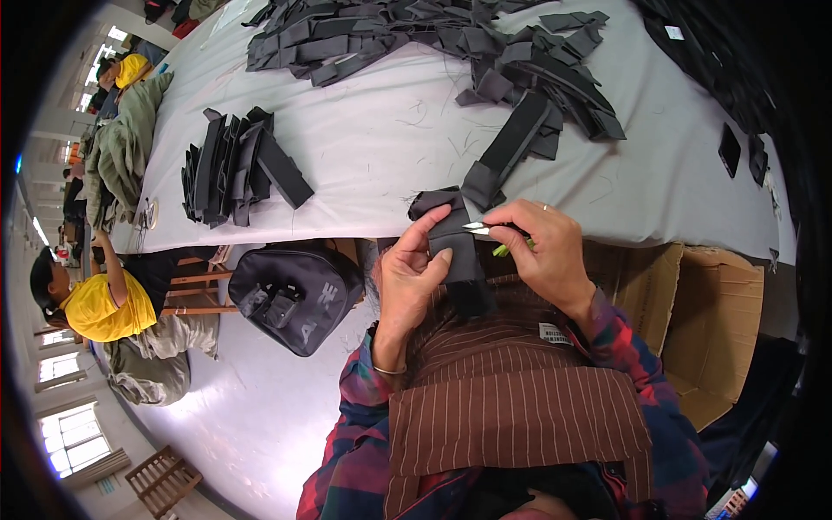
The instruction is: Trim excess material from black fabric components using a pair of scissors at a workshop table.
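Observation:
My left hand (411,276) grips a dark grey fabric strip (466,258) at the table's near edge, thumb and index finger on its face. One end of the strip is folded with a frayed edge; the other hangs down in front of the apron. In my right hand (546,250) are thread snips (477,228) with pale metal blades and a bit of green at the handle. The blade tips point left and lie at the strip, close to my left fingers. Whether they touch a thread cannot be made out.
On the white-covered table (364,147) lie a large heap of dark strips (373,39) and a smaller stack (225,169) at the left. Below the edge are a black bag (299,295) and an open cardboard box (715,325). A person in yellow (113,303) sits at the left.

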The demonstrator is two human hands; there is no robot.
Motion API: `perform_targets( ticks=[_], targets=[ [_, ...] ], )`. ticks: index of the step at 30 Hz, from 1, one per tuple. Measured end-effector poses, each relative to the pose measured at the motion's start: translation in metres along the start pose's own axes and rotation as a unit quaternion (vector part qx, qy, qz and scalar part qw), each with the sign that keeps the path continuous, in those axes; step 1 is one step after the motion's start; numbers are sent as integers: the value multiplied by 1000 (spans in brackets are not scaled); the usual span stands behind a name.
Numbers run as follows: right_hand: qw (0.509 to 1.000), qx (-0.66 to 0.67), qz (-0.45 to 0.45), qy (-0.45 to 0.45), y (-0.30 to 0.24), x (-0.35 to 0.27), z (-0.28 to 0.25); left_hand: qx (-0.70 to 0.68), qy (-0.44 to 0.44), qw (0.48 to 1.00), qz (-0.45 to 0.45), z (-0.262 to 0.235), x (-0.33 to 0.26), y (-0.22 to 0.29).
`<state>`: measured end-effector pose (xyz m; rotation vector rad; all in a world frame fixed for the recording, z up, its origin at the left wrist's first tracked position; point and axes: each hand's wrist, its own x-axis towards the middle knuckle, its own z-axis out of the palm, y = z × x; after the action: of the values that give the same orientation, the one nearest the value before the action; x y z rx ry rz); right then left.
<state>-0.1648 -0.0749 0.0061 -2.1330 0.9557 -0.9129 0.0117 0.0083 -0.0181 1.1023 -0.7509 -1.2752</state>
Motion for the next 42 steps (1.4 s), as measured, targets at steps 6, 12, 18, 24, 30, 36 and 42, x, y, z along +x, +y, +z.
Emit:
perform_targets(
  ticks=[6,12,18,24,30,36,42],
  targets=[
    [999,30,41,2,3,1,1,16,-8,1000,5,1,-2,2],
    [995,100,17,12,-16,18,1,133,-41,988,74,5,-8,-1],
    [925,355,132,35,-4,29,7,172,-68,979,86,4,-10,6],
    [827,517,218,28,-10,29,7,34,-58,998,-18,17,-1,22],
    [833,504,227,7,-5,23,10,17,-35,998,-42,10,7,7],
    [874,435,212,36,2,26,7,17,9,1000,-16,9,6,3],
    [967,230,47,94,-7,23,-8,28,80,996,-19,9,6,-2]
  ],
)
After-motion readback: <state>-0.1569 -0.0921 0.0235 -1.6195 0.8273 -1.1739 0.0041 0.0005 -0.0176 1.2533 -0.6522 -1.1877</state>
